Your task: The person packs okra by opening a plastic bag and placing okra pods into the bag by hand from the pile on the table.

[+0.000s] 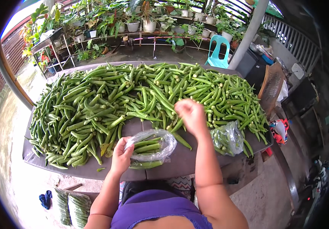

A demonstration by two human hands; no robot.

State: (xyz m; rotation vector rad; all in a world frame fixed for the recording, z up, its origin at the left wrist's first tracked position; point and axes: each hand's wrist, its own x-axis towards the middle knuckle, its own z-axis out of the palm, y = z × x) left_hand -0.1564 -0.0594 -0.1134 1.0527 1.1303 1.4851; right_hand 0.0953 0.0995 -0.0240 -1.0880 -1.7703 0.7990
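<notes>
A heap of green okra (pixel 95 95) covers most of the dark folding table (pixel 176 168). In front of me, near the table's front edge, my left hand (pixel 123 152) pinches the rim of a clear plastic bag (pixel 168 144). The bag's mouth gapes wide, and several okra pods (pixel 147 147) lie inside. Over the middle of the heap, to the right of the bag, is my right hand (pixel 189 112) with its fingers curled closed. Whether a pod is between those fingers is hidden. Right of my forearm lies another clear bag (pixel 231 139) with okra in it.
Packed bags of okra (pixel 78 208) stand on the floor at lower left, near a dark blue cloth (pixel 46 199). A turquoise plastic chair (pixel 218 53) and a grey post (pixel 248 34) are behind the table. Potted plants (pixel 149 24) line the back.
</notes>
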